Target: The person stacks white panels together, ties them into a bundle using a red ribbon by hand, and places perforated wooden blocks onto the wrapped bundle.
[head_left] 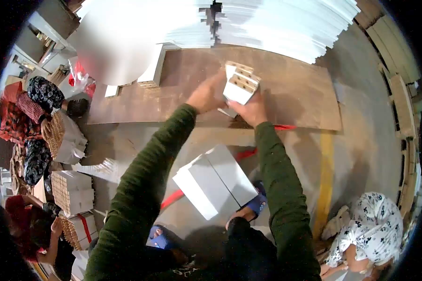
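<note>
Over the brown table, I hold a small bundle of white wooden pieces (239, 93) between both hands. Their bare brown ends show small dark holes and face away from me. My right hand (252, 108) is closed round the near right side of the bundle. At its left side, my left hand (208, 95) grips too, though some of its fingers are hidden. A flat white piece (228, 112) lies at the table's near edge, just below my hands.
Long white boards (276, 28) are stacked along the far side of the brown table (295, 89). A white stack (215, 180) stands on the floor by my feet. People sit at left beside white bundles (72, 192); another person (373, 229) crouches at lower right.
</note>
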The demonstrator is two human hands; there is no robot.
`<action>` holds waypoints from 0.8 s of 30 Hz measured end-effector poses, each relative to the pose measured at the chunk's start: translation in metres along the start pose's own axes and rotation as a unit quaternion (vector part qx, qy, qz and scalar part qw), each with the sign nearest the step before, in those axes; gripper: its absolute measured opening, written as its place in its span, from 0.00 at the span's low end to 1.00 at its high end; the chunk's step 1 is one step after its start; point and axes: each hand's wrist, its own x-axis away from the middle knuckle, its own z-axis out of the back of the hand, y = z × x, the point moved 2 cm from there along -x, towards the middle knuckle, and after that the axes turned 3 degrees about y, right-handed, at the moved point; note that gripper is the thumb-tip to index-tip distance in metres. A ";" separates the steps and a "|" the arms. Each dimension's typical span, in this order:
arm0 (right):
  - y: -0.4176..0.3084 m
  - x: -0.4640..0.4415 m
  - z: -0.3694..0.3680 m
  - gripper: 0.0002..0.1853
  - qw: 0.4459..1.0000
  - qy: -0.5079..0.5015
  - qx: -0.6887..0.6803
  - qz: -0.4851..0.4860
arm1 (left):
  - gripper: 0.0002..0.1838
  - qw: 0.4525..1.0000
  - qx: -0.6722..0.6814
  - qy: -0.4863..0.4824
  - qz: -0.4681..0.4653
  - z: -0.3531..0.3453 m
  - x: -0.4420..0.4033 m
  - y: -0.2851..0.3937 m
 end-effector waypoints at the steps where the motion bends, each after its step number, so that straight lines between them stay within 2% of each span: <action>1: -0.001 0.006 -0.003 0.39 1.000 -0.006 0.021 -0.022 | 0.43 0.994 -0.104 -0.016 0.031 -0.003 0.007 0.022; 2: 0.001 0.014 0.000 0.37 0.994 -0.014 -0.025 -0.102 | 0.40 0.992 -0.123 -0.018 0.009 -0.009 0.004 0.025; 3: -0.005 0.009 0.007 0.37 0.994 -0.015 -0.025 -0.102 | 0.37 0.990 -0.141 -0.023 -0.012 -0.014 0.002 0.025; 4: -0.009 0.005 0.016 0.37 0.998 -0.022 0.011 -0.056 | 0.37 0.990 -0.139 -0.027 -0.011 -0.013 0.001 0.029; 5: -0.011 0.004 0.025 0.37 0.998 -0.030 0.049 -0.015 | 0.34 0.988 -0.142 0.010 -0.056 -0.009 -0.004 0.033; 6: -0.014 -0.004 0.032 0.37 0.999 -0.031 0.008 0.010 | 0.31 0.984 -0.139 0.048 -0.100 -0.007 -0.008 0.042; 7: -0.036 -0.007 0.042 0.34 0.999 -0.016 0.042 0.002 | 0.29 0.979 -0.148 0.059 -0.127 -0.002 -0.011 0.054; 9: -0.030 -0.005 0.042 0.31 0.994 -0.035 0.079 -0.064 | 0.29 0.984 -0.149 -0.006 -0.096 0.009 -0.012 0.066; 10: -0.034 -0.003 0.042 0.30 0.990 -0.038 0.109 -0.079 | 0.29 0.985 -0.145 -0.005 -0.098 0.003 -0.009 0.059; 12: 0.029 0.010 0.013 0.30 0.989 -0.079 0.072 -0.098 | 0.28 0.987 -0.148 0.022 -0.052 -0.009 -0.003 0.037; 15: 0.028 0.010 0.002 0.31 0.978 -0.052 -0.150 -0.134 | 0.28 0.973 -0.214 -0.031 -0.078 -0.008 -0.005 0.025; 16: 0.003 0.004 0.013 0.30 0.993 -0.055 -0.064 -0.077 | 0.29 0.983 -0.164 -0.001 -0.084 0.000 -0.007 0.033; 17: -0.016 0.002 0.022 0.29 0.998 -0.060 0.023 -0.022 | 0.30 0.983 -0.180 -0.038 0.017 0.013 -0.010 0.061; 18: -0.019 -0.006 0.022 0.26 0.976 -0.050 -0.185 -0.105 | 0.29 0.990 -0.134 0.004 -0.045 0.020 -0.016 0.072; 19: -0.027 -0.014 0.021 0.23 0.950 -0.026 -0.299 -0.082 | 0.30 0.990 -0.088 0.032 -0.108 0.025 -0.022 0.086; 20: -0.034 -0.017 0.017 0.24 0.867 0.015 -0.480 -0.133 | 0.32 0.986 -0.013 0.046 -0.160 0.026 -0.026 0.101; 21: -0.050 -0.019 0.011 0.26 0.747 0.057 -0.640 -0.174 | 0.28 0.993 -0.023 -0.018 -0.112 0.031 -0.023 0.132; 23: -0.056 -0.010 0.004 0.27 0.636 0.067 -0.755 -0.143 | 0.23 0.994 -0.085 -0.072 -0.016 0.025 -0.025 0.170; 24: -0.049 -0.004 -0.001 0.28 0.631 0.089 -0.750 -0.178 | 0.20 0.985 -0.163 -0.038 -0.026 0.008 -0.031 0.164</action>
